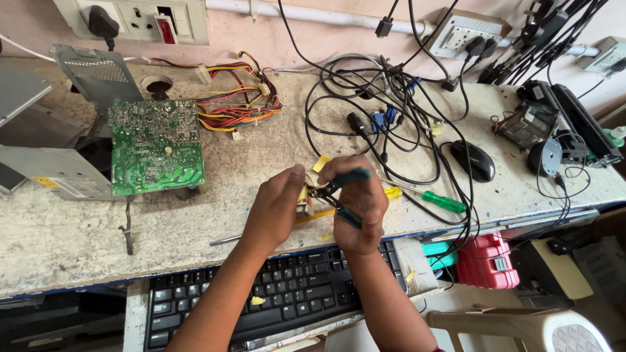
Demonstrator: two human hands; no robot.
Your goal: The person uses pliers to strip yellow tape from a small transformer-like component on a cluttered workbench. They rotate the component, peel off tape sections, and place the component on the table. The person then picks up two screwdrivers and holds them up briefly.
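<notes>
An electronics repair workshop: a worn workbench (65,241) carries a bare green circuit board (156,146), tangled cables (365,111), a green-handled screwdriver (437,200) and wall sockets (140,19).

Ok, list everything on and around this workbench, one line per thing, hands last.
circuit board: one, green, bench left
wire bundle: one, red, yellow and black, behind the board
cables: a black tangle, bench centre
mouse: one, black, right of centre
screwdriver: one, green handle, near front edge
keyboard: one, black, below the bench
case: one, red, below bench right
pliers: one, dark teal handles, in right hand
small part: one, yellowish, in left hand
left hand: pinching the part
right hand: gripping the pliers
</notes>
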